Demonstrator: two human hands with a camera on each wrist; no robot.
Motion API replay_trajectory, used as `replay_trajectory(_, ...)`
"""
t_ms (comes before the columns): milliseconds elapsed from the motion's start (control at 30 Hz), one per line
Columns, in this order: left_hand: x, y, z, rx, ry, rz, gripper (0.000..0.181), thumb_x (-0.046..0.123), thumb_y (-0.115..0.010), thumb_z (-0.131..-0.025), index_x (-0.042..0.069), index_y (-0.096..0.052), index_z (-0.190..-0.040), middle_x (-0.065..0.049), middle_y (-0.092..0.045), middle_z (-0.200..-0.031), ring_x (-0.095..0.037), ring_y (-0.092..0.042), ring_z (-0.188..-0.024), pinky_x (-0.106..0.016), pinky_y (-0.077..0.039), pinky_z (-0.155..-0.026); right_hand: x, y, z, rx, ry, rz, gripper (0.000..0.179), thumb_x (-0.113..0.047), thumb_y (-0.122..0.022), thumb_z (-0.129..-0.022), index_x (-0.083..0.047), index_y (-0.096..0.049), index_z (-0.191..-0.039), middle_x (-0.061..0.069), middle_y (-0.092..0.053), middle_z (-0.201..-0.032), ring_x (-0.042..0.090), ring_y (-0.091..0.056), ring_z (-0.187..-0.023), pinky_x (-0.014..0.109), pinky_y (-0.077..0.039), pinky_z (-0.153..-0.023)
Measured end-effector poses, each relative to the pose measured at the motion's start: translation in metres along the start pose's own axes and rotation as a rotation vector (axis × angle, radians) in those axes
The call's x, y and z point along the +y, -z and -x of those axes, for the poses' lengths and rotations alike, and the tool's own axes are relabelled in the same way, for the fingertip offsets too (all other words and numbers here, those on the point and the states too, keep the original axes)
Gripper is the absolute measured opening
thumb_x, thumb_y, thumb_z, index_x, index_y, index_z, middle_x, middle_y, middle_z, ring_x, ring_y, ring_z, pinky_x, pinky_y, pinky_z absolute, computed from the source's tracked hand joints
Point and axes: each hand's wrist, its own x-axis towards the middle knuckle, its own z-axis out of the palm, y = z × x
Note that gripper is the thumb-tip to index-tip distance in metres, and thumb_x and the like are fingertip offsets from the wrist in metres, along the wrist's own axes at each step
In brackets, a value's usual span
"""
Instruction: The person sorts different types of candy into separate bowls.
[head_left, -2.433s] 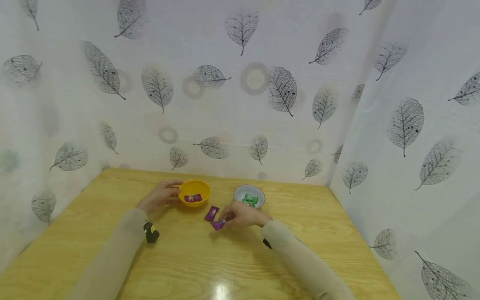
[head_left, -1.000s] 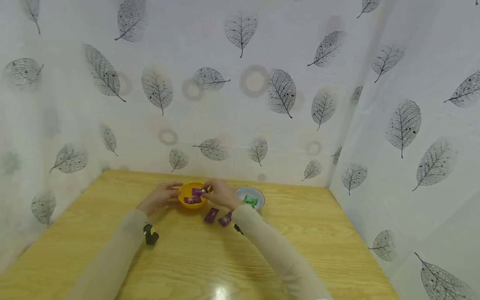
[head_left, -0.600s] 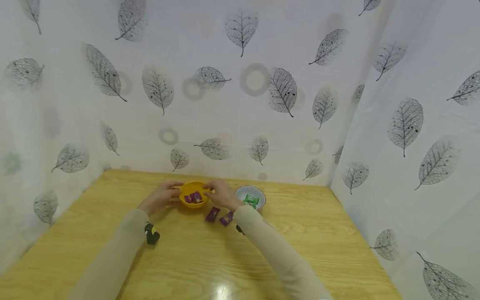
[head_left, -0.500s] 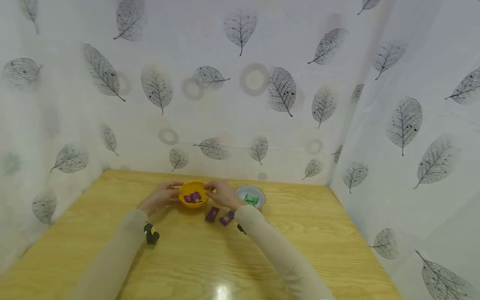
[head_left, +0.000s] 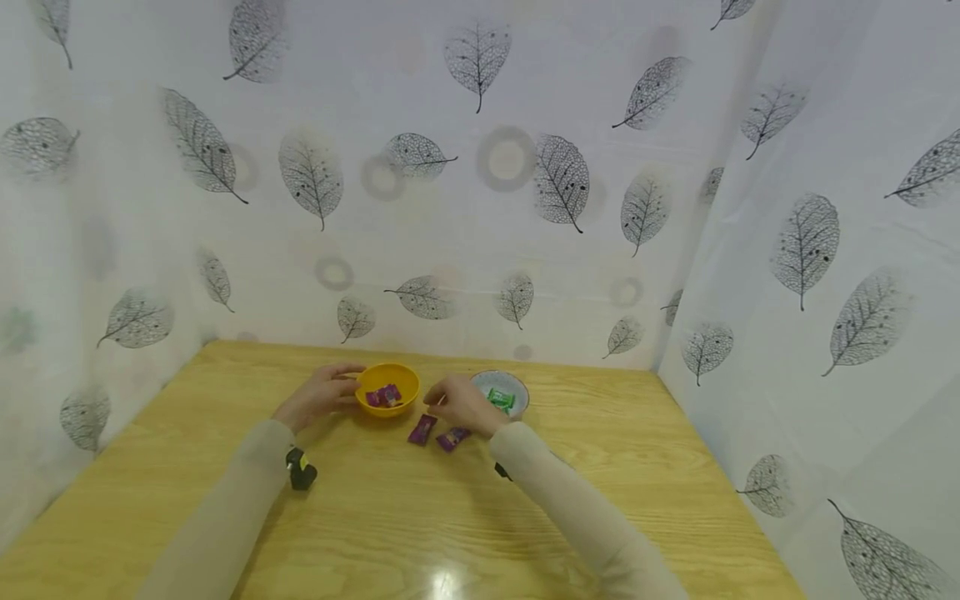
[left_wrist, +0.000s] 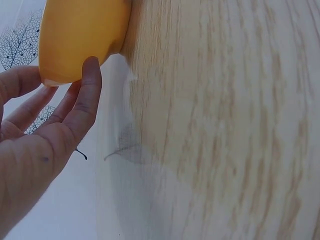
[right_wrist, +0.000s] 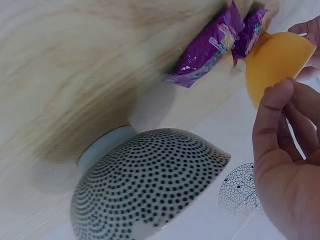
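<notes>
In the head view my left hand (head_left: 321, 395) holds the left side of a yellow bowl (head_left: 409, 400), thumb and fingers against its outer wall. Purple wrapped candies (head_left: 384, 395) lie inside that bowl. My right hand (head_left: 467, 405) hovers just right of it, fingers loosely bent and nothing seen between them. Below that hand two more purple candies lie on the table, a left one (head_left: 422, 429) and a right one (head_left: 452, 438). The right wrist view shows the purple candies (right_wrist: 210, 47) beside the yellow bowl (right_wrist: 275, 60), with the right thumb and fingers near the bowl.
A white bowl (head_left: 517, 385) with green wrapped candies (head_left: 500, 399) stands right of the right hand, partly hidden by it; its dotted outside (right_wrist: 150, 175) shows in the right wrist view. A leaf-patterned curtain (head_left: 420, 225) borders the wooden table (head_left: 375, 525).
My right hand carried a purple candy from the table into the yellow bowl and let it go. It has since drawn back to the right. The left hand stays on the bowl.
</notes>
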Motion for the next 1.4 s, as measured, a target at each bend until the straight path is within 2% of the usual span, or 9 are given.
replay_trajectory(267,-0.001,0.000,0.000,-0.002,-0.001,-0.011,0.049,0.009,-0.040,-0.104,-0.007,-0.027,-0.149,-0.034,-0.033,-0.149,-0.037,-0.057,-0.122,-0.046,-0.050,-0.101,0.014,-0.005,0.025,-0.030,-0.068,-0.071,0.027,-0.013,-0.069,-0.091,0.000,-0.071,-0.115,0.012,-0.072,-0.115,0.017,-0.070,-0.090,0.022,-0.057,-0.072)
replay_trajectory(400,0.001,0.001,0.001,-0.001,-0.001,-0.029,0.050,0.009,-0.041,-0.104,-0.006,-0.028,-0.149,-0.033,-0.034,-0.150,-0.036,-0.057,-0.122,-0.046,-0.050,-0.102,0.020,-0.010,0.037,-0.056,-0.060,-0.001,0.028,-0.010,-0.071,-0.089,0.000,-0.070,-0.115,0.012,-0.072,-0.114,0.024,-0.070,-0.098,0.027,-0.058,-0.081)
replay_trajectory(567,0.003,0.001,0.002,0.005,-0.001,-0.050,0.050,0.010,-0.043,-0.104,-0.005,-0.029,-0.149,-0.033,-0.035,-0.149,-0.034,-0.059,-0.120,-0.046,-0.050,-0.102,0.023,-0.014,0.047,-0.065,-0.048,0.102,0.031,-0.005,-0.072,-0.084,-0.002,-0.070,-0.115,0.010,-0.073,-0.112,0.023,-0.068,-0.103,0.031,-0.056,-0.089)
replay_trajectory(733,0.004,0.001,0.003,-0.001,0.006,-0.049,0.051,0.010,-0.044,-0.104,-0.005,-0.028,-0.150,-0.034,-0.034,-0.149,-0.034,-0.058,-0.121,-0.047,-0.049,-0.102,0.028,-0.019,0.055,-0.065,-0.070,0.084,0.034,-0.007,-0.074,-0.082,-0.005,-0.070,-0.116,0.009,-0.072,-0.115,0.022,-0.067,-0.107,0.032,-0.055,-0.093)
replay_trajectory(933,0.005,0.001,0.003,0.001,0.004,-0.032,0.050,0.009,-0.042,-0.104,-0.005,-0.027,-0.150,-0.034,-0.034,-0.149,-0.035,-0.056,-0.122,-0.049,-0.046,-0.105,0.038,-0.019,0.062,-0.067,-0.007,0.029,0.032,-0.007,-0.075,-0.082,-0.007,-0.071,-0.113,0.005,-0.074,-0.110,0.015,-0.068,-0.099,0.026,-0.055,-0.089)
replay_trajectory(1100,0.004,0.002,0.002,-0.001,0.016,-0.030,0.050,0.008,-0.041,-0.104,-0.004,-0.026,-0.150,-0.034,-0.034,-0.149,-0.035,-0.056,-0.123,-0.049,-0.047,-0.104,0.045,-0.016,0.066,-0.132,0.019,-0.048,0.033,-0.008,-0.077,-0.082,-0.010,-0.072,-0.115,0.002,-0.073,-0.109,0.008,-0.065,-0.094,0.019,-0.052,-0.082)
replay_trajectory(1300,0.004,0.002,0.002,-0.005,0.022,-0.028,0.050,0.009,-0.042,-0.104,-0.004,-0.027,-0.150,-0.034,-0.034,-0.148,-0.033,-0.058,-0.121,-0.047,-0.048,-0.103,0.047,-0.010,0.071,-0.153,0.050,-0.002,0.038,-0.013,-0.078,-0.081,-0.010,-0.070,-0.118,0.004,-0.070,-0.112,0.010,-0.061,-0.095,0.021,-0.051,-0.082)
replay_trajectory(1400,0.004,0.002,0.002,-0.010,0.020,-0.033,0.050,0.009,-0.043,-0.104,-0.004,-0.027,-0.150,-0.034,-0.035,-0.148,-0.033,-0.058,-0.121,-0.048,-0.048,-0.103,0.049,-0.010,0.072,-0.143,0.078,0.042,0.036,-0.015,-0.079,-0.082,-0.008,-0.071,-0.116,0.003,-0.070,-0.106,0.011,-0.060,-0.091,0.020,-0.050,-0.079)
